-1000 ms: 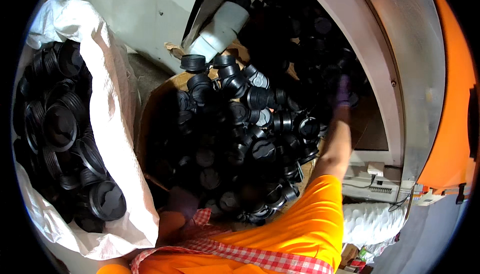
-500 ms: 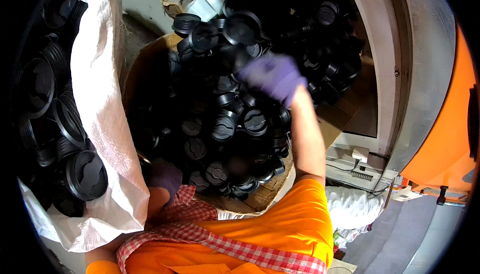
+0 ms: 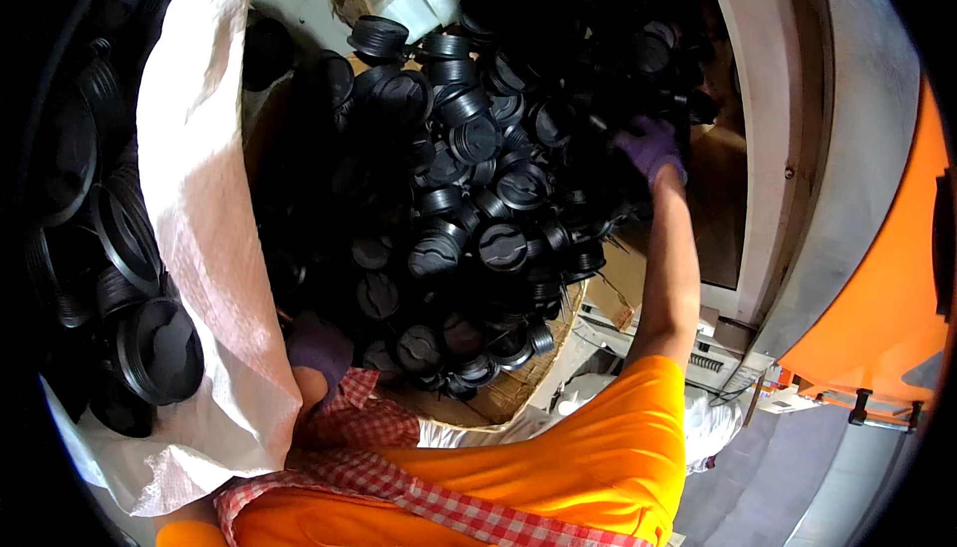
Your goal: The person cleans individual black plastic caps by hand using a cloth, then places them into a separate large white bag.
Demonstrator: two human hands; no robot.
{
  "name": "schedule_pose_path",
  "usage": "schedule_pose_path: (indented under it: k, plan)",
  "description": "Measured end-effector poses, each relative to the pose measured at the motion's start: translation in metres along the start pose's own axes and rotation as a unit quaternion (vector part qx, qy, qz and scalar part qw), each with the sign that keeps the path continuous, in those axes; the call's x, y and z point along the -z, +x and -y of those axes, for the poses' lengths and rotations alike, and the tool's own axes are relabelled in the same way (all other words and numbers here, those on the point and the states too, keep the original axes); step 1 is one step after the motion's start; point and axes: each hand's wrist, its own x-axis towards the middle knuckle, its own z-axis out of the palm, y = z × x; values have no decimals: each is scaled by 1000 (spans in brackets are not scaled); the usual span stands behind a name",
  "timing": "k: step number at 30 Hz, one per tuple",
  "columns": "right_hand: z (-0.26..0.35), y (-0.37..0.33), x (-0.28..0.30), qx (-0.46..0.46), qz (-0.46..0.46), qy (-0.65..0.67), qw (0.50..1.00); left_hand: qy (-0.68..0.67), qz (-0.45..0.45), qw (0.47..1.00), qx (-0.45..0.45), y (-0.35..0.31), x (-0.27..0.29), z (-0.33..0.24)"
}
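Black plastic screw caps (image 3: 501,248) with ribbed threaded sides lie heaped in a cardboard box (image 3: 498,402) before me. My right hand (image 3: 650,146), in a purple glove, reaches to the pile's right side with fingers stretched over dark caps; nothing plainly sits in its grip. My left hand (image 3: 319,348), also gloved in purple, is low at the box's near left, beside a white woven sack (image 3: 204,198). Shadow hides its fingers. More of the same caps fill the sack at far left. One dark cap (image 3: 267,48) shows between sack and box.
A pale machine frame (image 3: 763,128) curves along the right side, with an orange panel (image 3: 867,298) beyond it. Cables and clear plastic bags (image 3: 713,427) are below. A torn cardboard flap (image 3: 349,3) sticks up at the back left.
My right hand has moved right across the heap, away from its middle. Caps at the back and middle have shifted and are now uncovered. The left hand stays nearly in place.
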Motion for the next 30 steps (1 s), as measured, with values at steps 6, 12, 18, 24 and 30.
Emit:
schedule_pose_path:
  k: [6,12,18,24,30]
  plan:
    - [102,-118,-3,155,97,-4,983,7,-38,999,1,37,23,18]
    - [115,-19,97,31,-180,137,974,6,-204,977,65,62,111,75]
    - [109,58,63,40,-187,-227,955,44,-437,891,116,53,228,134]
    - [-30,84,-52,-50,-56,-6,997,31,-385,918,84,46,199,112]
    - [-84,-16,-71,-60,179,236,953,15,-105,994,-15,61,75,27]
